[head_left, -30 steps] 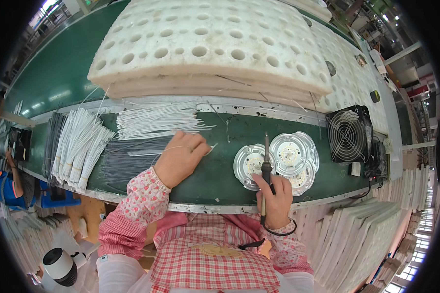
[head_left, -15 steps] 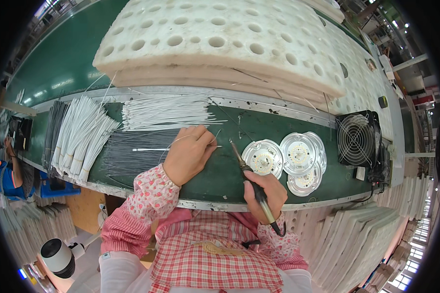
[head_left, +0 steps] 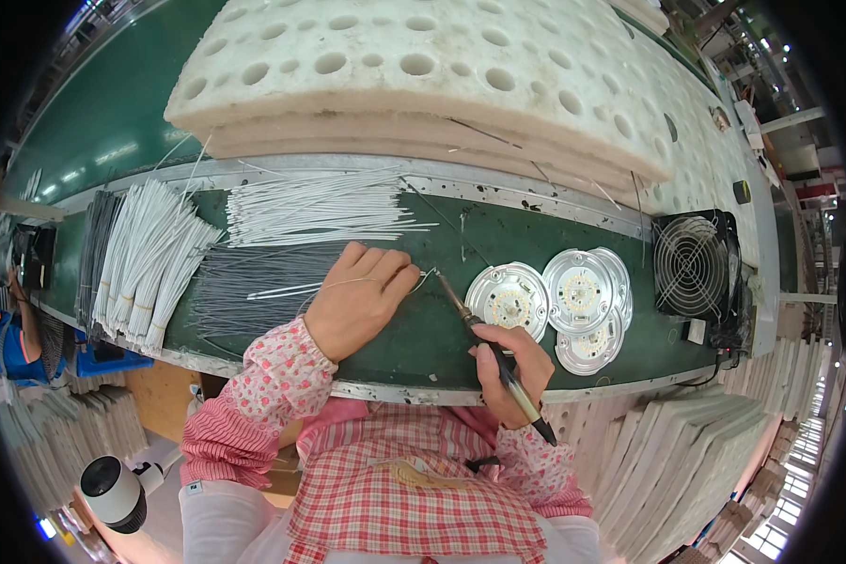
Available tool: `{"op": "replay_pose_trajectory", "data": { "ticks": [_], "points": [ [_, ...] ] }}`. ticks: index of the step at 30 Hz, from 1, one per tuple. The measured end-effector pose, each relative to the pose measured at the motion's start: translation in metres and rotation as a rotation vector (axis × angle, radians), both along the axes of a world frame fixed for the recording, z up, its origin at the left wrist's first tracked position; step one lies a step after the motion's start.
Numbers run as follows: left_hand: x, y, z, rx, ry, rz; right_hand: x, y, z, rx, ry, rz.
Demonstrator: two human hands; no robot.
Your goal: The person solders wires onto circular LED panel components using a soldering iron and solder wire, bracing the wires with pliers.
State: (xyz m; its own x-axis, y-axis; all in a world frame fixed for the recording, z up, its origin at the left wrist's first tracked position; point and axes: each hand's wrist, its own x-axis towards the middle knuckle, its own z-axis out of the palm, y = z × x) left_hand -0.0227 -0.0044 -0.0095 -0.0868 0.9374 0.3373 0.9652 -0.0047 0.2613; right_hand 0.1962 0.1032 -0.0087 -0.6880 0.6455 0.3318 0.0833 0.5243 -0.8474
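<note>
One wire (head_left: 426,279) is pinched in the left hand (head_left: 362,299), its end near the soldering iron (head_left: 470,320) the right hand (head_left: 519,374) grips, seemingly for heating, calling for steadiness.

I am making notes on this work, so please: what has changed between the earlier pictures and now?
The right hand swung the soldering iron leftward, from over the leftmost silver disc, its tip now close to the wire in the left hand. Both hands kept hold; other discs and wire bundles stayed.
</note>
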Motion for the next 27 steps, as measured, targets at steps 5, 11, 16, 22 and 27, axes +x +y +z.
{"op": "replay_pose_trajectory", "data": {
  "ticks": [5,11,16,22,27],
  "points": [
    [0.0,-0.002,-0.001,0.013,-0.015,-0.007,-0.006,0.002,0.002,0.012,0.008,0.059],
    [-0.001,-0.003,-0.001,0.055,-0.057,0.002,-0.008,0.001,0.003,0.043,-0.004,0.075],
    [-0.002,-0.003,0.0,0.056,-0.041,0.004,-0.01,0.002,0.005,0.114,-0.013,0.095],
    [-0.005,-0.003,0.001,0.079,-0.067,0.008,-0.011,0.005,0.01,0.2,-0.054,0.138],
    [-0.002,-0.002,0.005,0.013,-0.012,0.05,-0.013,0.006,0.015,0.131,-0.061,0.138]
  ]
}}
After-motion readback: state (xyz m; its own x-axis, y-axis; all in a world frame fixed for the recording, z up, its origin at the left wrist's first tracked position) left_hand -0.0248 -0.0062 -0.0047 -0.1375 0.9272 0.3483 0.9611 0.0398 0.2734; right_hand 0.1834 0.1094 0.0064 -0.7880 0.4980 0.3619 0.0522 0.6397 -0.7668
